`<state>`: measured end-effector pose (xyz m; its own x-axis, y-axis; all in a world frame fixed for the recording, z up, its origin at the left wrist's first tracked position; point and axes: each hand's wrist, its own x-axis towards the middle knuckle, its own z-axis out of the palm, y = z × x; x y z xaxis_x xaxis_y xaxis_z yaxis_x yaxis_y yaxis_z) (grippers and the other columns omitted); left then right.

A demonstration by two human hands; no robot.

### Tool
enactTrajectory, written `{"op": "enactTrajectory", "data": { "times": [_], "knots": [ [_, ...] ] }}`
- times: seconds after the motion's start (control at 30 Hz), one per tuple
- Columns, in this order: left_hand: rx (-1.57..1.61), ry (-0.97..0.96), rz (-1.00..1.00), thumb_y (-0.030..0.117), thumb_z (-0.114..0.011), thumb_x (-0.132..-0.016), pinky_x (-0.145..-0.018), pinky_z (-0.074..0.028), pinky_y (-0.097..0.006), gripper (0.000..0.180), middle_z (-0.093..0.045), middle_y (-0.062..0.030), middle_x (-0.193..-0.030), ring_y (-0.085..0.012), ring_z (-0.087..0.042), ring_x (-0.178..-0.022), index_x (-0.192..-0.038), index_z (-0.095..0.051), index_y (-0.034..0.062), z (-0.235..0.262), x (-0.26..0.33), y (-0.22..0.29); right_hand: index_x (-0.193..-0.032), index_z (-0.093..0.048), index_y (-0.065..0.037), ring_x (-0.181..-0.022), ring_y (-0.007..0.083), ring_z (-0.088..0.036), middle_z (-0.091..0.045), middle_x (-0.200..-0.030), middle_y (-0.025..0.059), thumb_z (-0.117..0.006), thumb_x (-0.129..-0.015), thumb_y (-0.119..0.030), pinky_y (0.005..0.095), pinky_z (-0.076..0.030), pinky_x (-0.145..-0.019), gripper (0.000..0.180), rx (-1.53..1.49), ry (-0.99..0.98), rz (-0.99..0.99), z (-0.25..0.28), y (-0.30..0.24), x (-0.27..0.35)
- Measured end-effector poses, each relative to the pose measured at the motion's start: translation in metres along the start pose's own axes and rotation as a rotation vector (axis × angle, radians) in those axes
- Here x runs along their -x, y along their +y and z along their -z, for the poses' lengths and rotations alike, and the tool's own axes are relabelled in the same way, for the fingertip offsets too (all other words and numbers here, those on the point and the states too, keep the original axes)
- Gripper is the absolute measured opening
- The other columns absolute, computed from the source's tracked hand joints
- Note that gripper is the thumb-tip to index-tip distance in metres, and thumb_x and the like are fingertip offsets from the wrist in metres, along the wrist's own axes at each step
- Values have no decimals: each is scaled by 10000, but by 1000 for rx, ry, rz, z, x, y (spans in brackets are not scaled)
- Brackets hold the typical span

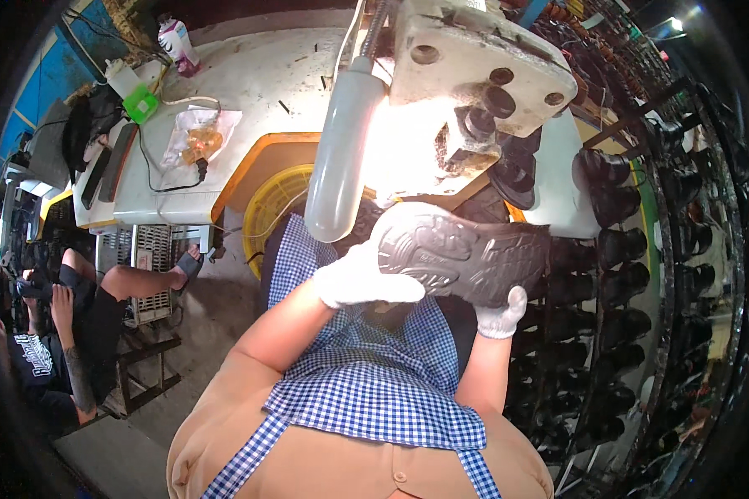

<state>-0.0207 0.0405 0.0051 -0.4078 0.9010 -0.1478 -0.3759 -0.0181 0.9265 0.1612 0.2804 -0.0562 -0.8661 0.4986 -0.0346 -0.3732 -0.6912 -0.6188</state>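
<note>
Racks of dark shoes [616, 249] line the workshop's right side. A shoe [466, 259] is held sole-up beneath the machine head [474, 75], gripped by the gloved left hand [362, 279] and right hand [501, 314], steadied under the lamp [341, 150].

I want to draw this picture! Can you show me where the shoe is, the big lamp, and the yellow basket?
shoe [466, 258]: head view, on the middle of its dark grey sole.
lamp [341, 150]: head view, on its long pale tube.
yellow basket [279, 204]: head view, on its slotted wall.
</note>
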Motion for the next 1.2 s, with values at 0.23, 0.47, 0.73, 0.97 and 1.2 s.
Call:
{"op": "enactTrajectory", "data": {
  "times": [0.23,0.47,0.73,0.97,1.2],
  "knots": [
    [244,-96,-248,187,-948,-657,-1067,-464,-398,982,-565,-135,-1396,-241,-537,-1288,-1472,-436,-7,24,-18,-9,-1514,-400,-91,-1332,346,-508,-517,-1459,120,-822,-726,-196,524,-420,-1132,900,207,-108,237,-5,-5,-4],
    [220,-101,-289,180,-917,-641,-1090,-456,-420,982,-564,-157,-1418,-271,-541,-1306,-1466,-429,-33,32,-12,-11,-1490,-418,-61,-1291,375,-542,-538,-1420,157,-742,-703,-61,566,-457,-1087,851,165,-35,237,-7,-17,-2],
    [22,191,-397,153,-831,-763,-1099,-466,-488,831,-517,-158,-1444,-322,-529,-1321,-1470,-407,48,49,27,4,-1524,-340,-32,-1348,372,-505,-486,-1477,186,-711,-734,-39,522,-450,-1115,872,267,-185,-91,-68,5,-28],
    [775,204,-334,-97,-696,-642,-1030,-520,-471,805,-598,-157,-1354,-343,-589,-1249,-1413,-496,18,86,66,1,-1540,-304,-44,-1366,303,-492,-477,-1488,181,-664,-842,40,447,-462,-1106,791,355,-414,-104,-112,58,-27],
    [697,183,-353,-26,-733,-602,-1085,-478,-482,851,-595,-156,-1358,-345,-577,-1264,-1417,-489,11,137,74,-17,-1491,-417,-46,-1357,277,-493,-518,-1464,142,-756,-857,-112,422,-403,-1135,722,715,-529,-20,-119,90,-29]
  ]
}}
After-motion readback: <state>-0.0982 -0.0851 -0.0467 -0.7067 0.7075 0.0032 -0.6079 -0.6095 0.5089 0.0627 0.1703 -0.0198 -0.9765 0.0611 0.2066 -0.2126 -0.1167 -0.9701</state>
